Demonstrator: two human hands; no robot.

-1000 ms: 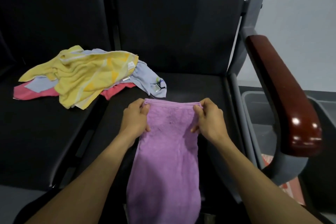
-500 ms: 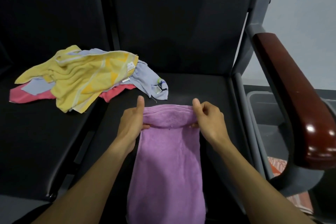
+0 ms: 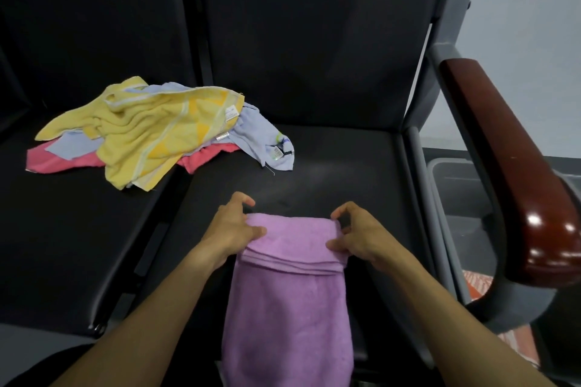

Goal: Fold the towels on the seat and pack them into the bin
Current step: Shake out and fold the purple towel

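Both hands pinch the purple towel (image 3: 287,308) at its folded far edge, low in the frame's centre – left hand (image 3: 231,225) on one corner, right hand (image 3: 356,236) on the other; it lies on the black seat (image 3: 339,166). Unfolded towels (image 3: 141,132) sit heaped upper left – the grey bin (image 3: 452,185) stands at right, past the armrest (image 3: 515,166)

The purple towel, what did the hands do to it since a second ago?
Both hands, left hand and right hand, folded the purple towel's far end over toward the person, so a doubled band now lies across it. They still pinch its corners. The towel pile on the next seat stayed put.
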